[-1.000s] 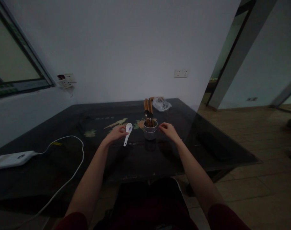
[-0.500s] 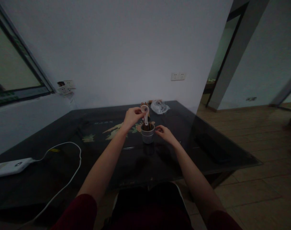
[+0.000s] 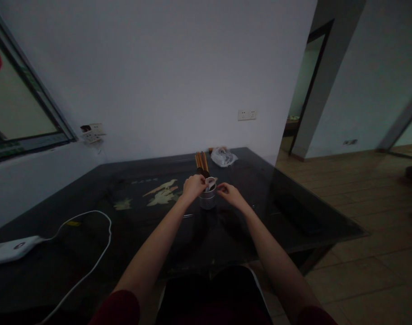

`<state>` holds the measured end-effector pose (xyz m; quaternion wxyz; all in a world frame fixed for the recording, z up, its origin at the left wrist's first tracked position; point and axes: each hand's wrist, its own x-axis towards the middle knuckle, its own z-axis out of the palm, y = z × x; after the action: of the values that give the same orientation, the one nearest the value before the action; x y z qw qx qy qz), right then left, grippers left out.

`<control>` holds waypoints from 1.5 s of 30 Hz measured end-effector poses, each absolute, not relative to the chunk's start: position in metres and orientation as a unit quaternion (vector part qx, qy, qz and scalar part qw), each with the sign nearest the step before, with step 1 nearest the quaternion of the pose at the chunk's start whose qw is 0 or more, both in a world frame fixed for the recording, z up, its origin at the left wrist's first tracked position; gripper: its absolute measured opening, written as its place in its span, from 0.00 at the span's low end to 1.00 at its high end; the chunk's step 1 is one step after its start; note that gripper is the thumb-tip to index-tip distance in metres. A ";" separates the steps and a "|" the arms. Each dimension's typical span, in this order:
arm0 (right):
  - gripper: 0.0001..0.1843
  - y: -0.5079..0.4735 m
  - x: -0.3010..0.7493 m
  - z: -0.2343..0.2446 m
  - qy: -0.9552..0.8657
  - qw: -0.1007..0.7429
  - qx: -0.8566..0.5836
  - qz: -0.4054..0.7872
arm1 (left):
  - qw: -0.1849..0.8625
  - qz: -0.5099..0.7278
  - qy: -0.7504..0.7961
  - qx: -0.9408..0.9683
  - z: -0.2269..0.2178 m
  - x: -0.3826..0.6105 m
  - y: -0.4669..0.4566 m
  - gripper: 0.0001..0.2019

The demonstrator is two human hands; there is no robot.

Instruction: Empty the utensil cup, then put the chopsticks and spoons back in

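My left hand (image 3: 194, 186) pinches a white spoon (image 3: 211, 182), its round bowl uppermost and its lower part inside a grey ribbed cup (image 3: 208, 201). Behind that hand, brown chopsticks (image 3: 202, 160) fan upward, with dark rounded pieces at their lower ends; where these stand is partly hidden. At the cup's right rim is my right hand (image 3: 230, 194), fingers loosely bent and slightly apart, holding nothing. Its fingertips are very near the rim; contact is unclear.
The cup stands on a dark glossy table (image 3: 172, 243) with a bird picture (image 3: 163, 193). A crumpled plastic bag (image 3: 223, 156) lies near the wall. At left is a white device (image 3: 14, 249) with a looping cable (image 3: 110, 232). Wall sockets (image 3: 247, 115) are behind.
My left hand has lowered the spoon from above the cup into it. More of the chopsticks behind shows now. The right hand stays by the rim. The camera view has shifted slightly.
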<state>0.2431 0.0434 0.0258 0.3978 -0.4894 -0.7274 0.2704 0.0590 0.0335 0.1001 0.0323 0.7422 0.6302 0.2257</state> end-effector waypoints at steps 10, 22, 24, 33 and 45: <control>0.18 0.040 0.239 0.026 -0.738 0.387 -0.461 0.305 | -0.053 0.141 0.630 0.762 0.103 0.069 0.031 0.11; 0.19 0.041 0.238 0.023 -0.738 0.385 -0.470 0.294 | -0.078 0.078 0.642 0.759 0.111 0.078 0.034 0.15; 0.19 0.041 0.238 0.023 -0.738 0.384 -0.470 0.295 | -0.080 0.079 0.644 0.756 0.114 0.078 0.033 0.14; 0.20 0.040 0.241 0.026 -0.732 0.383 -0.479 0.298 | -0.009 0.270 0.604 0.750 0.125 0.048 0.011 0.11; 0.32 0.043 0.236 0.016 -0.728 0.392 -0.480 0.293 | 0.376 0.642 0.508 0.434 -0.003 0.034 0.011 0.15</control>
<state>0.2359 0.0428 0.0156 0.3919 -0.4805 -0.7280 0.2925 0.0340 0.0108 -0.0031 0.3761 0.4343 0.5075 0.6421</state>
